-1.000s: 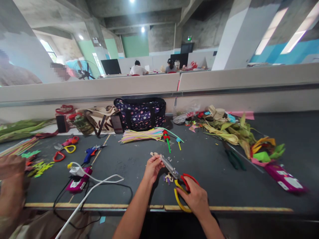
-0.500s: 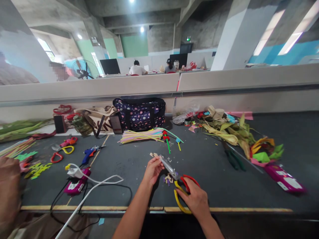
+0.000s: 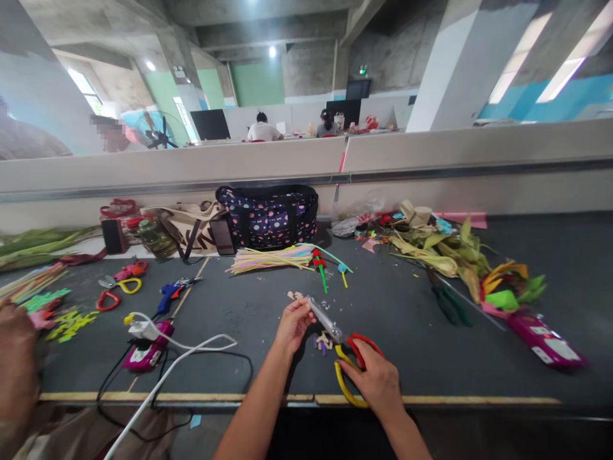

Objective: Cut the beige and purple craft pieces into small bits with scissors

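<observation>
My right hand [image 3: 376, 377] grips a pair of scissors [image 3: 324, 317] by its red and yellow handles, with the blades pointing up and left. At the blade tips, my left hand [image 3: 294, 324] is closed in a pinch. Whatever lies between its fingertips is too small to make out. Under the blades, short purple and cream cut pieces [image 3: 323, 344] lie in a small heap on the dark table [image 3: 412, 306]. A few pale bits [image 3: 295, 295] sit just beyond my left fingertips.
A bundle of pastel stems [image 3: 271, 259] lies before a patterned bag [image 3: 272, 217]. Left are a glue gun [image 3: 171, 296], a purple power strip [image 3: 149, 351] with cables, other scissors [image 3: 115, 291] and another person's hand [image 3: 16, 345]. Right are dried husks [image 3: 445, 255] and green-handled pliers [image 3: 450, 306].
Both my hands and the scissors stay in nearly the same place. The camera view has shifted slightly. The other person's hand at the left has moved a little.
</observation>
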`<state>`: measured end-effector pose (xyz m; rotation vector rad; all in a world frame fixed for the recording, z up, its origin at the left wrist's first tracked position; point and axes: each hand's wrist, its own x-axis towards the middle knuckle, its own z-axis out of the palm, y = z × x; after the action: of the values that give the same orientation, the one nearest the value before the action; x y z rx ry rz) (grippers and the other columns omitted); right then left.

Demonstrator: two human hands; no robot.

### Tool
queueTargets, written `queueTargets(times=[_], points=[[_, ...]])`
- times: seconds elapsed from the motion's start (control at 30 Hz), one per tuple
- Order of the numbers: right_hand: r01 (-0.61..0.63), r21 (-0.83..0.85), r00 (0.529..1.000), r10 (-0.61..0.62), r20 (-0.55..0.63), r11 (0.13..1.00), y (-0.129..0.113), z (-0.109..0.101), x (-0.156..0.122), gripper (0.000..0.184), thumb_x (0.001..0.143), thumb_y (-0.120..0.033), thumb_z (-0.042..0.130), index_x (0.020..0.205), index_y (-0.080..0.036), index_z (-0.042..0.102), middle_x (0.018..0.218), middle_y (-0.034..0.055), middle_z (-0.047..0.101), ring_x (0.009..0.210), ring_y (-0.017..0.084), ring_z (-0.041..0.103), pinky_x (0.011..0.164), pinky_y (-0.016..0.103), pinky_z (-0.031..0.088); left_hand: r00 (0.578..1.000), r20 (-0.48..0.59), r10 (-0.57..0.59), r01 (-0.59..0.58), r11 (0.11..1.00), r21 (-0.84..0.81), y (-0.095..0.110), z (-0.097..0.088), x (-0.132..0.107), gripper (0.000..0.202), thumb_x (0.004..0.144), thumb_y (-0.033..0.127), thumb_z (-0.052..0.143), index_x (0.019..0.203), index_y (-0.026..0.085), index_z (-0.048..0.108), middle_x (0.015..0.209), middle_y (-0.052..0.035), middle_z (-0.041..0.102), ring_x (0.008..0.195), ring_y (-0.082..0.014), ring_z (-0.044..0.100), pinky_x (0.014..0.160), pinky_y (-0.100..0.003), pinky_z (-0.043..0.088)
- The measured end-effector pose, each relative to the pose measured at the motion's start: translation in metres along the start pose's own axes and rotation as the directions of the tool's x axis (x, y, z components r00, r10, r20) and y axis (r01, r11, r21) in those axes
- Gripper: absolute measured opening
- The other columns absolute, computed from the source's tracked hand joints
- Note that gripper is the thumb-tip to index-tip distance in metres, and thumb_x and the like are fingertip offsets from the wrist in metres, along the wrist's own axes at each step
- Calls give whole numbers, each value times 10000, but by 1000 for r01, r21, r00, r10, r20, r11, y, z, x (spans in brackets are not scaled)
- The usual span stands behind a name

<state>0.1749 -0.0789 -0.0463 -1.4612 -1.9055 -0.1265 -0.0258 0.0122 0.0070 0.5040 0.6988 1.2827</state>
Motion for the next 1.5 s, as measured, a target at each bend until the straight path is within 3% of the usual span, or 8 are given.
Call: queueTargets(times=[0.4, 0.53, 0.7, 0.83, 0.9, 1.23, 1.5], points=[[14, -12, 1000, -14, -16, 1000, -1, -2, 1, 440, 853, -541, 546, 1124, -198, 602, 951, 53, 714, 812, 166, 691, 738, 248, 520, 1000, -11, -20, 20, 1000, 4, -1, -2, 2, 267, 587, 189, 833, 764, 104, 652, 580, 7, 619, 480, -69, 552, 529, -202, 505], [-18, -4, 999, 18, 35, 1000, -1, -3, 1, 426, 851, -532, 550, 1114, -201, 606, 969, 48, 717, 832, 165, 691, 730, 245, 515, 999, -18, -27, 27, 1000, -11, 1, 0, 2, 262, 583, 178, 833, 756, 105, 650, 599, 5, 630, 485, -67, 562, 527, -193, 502], [-145, 41, 988, 143, 52, 989, -6, -11, 6, 430, 835, -537, 548, 1111, -211, 596, 970, 42, 718, 818, 173, 692, 728, 266, 506, 999, 3, -42, 42, 999, -5, 1, 0, 2, 256, 595, 161, 822, 775, 104, 648, 678, -22, 668, 533, -82, 595, 564, -214, 531], [-281, -22, 944, 280, 171, 959, -14, -21, 15, 531, 776, -599, 576, 1140, -213, 554, 754, -5, 690, 672, 181, 673, 614, 275, 473, 999, 7, -44, 44, 999, 15, 2, -1, 3, 249, 627, 172, 808, 793, 114, 631, 785, -60, 702, 596, -99, 634, 570, -202, 533], [-300, -46, 933, 303, 196, 953, -14, -24, 18, 526, 774, -604, 570, 1135, -223, 550, 743, -10, 682, 669, 185, 669, 597, 271, 454, 999, 6, -38, 38, 999, 12, 2, -1, 3, 243, 634, 171, 804, 786, 122, 620, 768, -51, 699, 582, -95, 629, 565, -200, 532], [-240, 40, 965, 234, 114, 970, -8, -25, 8, 540, 788, -593, 577, 1149, -192, 576, 747, -4, 667, 673, 148, 648, 678, 245, 461, 1000, 19, -2, 2, 1000, -16, 5, 3, 2, 263, 631, 151, 802, 826, 134, 627, 710, -16, 673, 576, -78, 613, 566, -181, 523], [-215, 37, 967, 208, 147, 976, -11, -22, 7, 539, 785, -596, 582, 1150, -199, 595, 861, 26, 698, 738, 161, 661, 706, 255, 470, 1000, 18, -16, 16, 1000, -18, 6, 5, 1, 242, 629, 163, 801, 795, 138, 627, 652, 10, 645, 549, -70, 595, 564, -177, 514]])
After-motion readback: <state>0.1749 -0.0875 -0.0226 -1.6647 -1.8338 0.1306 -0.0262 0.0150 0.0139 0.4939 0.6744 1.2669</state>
